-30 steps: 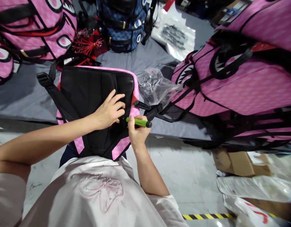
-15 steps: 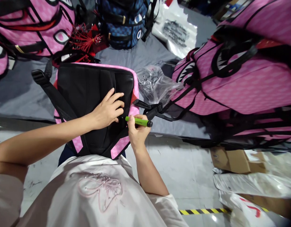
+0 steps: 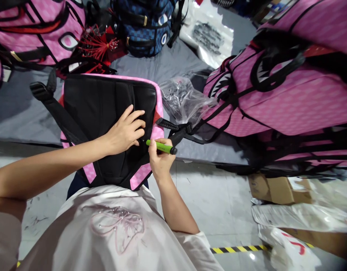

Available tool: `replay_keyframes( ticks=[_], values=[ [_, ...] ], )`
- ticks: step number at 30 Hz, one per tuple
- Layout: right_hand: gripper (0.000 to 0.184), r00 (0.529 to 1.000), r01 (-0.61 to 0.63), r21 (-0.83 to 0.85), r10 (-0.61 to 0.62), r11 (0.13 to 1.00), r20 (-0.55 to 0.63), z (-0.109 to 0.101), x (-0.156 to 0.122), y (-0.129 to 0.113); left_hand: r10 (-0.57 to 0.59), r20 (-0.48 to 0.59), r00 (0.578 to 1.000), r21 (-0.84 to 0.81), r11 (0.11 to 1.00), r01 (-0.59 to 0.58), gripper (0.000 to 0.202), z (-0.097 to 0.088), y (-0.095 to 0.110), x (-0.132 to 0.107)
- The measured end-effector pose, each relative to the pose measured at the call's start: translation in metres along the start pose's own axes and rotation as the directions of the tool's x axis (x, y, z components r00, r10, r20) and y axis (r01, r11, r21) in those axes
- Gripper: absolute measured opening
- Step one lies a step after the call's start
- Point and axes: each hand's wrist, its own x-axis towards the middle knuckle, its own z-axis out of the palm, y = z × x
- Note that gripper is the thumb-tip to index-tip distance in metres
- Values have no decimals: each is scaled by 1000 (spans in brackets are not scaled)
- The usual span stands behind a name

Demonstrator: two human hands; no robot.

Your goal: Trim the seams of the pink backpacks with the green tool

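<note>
A pink backpack with a black padded back panel lies in front of me, back side up, partly over the table's near edge. My left hand rests flat on the panel with its fingers spread. In my right hand is a green marker pen, gripped between thumb and fingers. Its green end points left, close to the panel beside my left fingertips; its black end points right. Whether the tip touches the panel I cannot tell. One black shoulder strap extends to the upper left, and another strap lies right of the bag.
On the grey-covered table are more pink backpacks, a blue checked backpack, red tassel-like strings, a clear plastic bag and white plastic packaging. Cardboard and plastic bags lie on the floor at right.
The whole view has shifted slightly, so everything sits a little farther left. Both hands keep nearly the same place on the backpack, and the marker pen stays in the right hand.
</note>
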Motion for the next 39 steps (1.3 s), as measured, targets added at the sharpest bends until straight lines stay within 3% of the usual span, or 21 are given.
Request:
replay_keyframes(
  ticks=[15, 20, 23, 25, 28, 31, 35, 37, 39],
  values=[
    [22, 995, -86, 126, 78, 988, 68, -6, -1, 0, 62, 70, 996, 210, 975, -76, 22, -14, 6, 7],
    [27, 986, -91, 156, 67, 984, 150, -17, 1, -7, 131, 143, 981, 341, 924, -173, 12, -38, 9, 11],
    [30, 975, -162, 316, 103, 935, 196, -27, 3, -18, 148, 125, 981, 321, 929, -181, 19, -66, 14, 3],
    [31, 965, -187, 450, 78, 874, 249, -34, 7, -30, 120, 94, 988, 327, 934, -144, 21, -90, 25, -6],
    [35, 969, -116, 571, -35, 813, 246, -42, 19, -54, 50, 0, 999, 394, 918, -46, 21, -122, 53, -16],
    [38, 962, -36, 606, -137, 795, 236, -51, 45, -74, -16, -134, 991, 449, 890, 75, 19, -139, 81, -13],
    [37, 915, 18, 606, -258, 795, 310, -53, 99, -83, -119, -306, 945, 448, 857, 253, 24, -130, 83, 9],
    [36, 912, -7, 557, -223, 830, 344, -51, 120, -76, -175, -373, 911, 404, 853, 330, 26, -115, 72, 17],
    [34, 908, -52, 499, -167, 865, 384, -51, 125, -64, -225, -371, 901, 353, 863, 362, 25, -96, 65, 16]
  ],
)
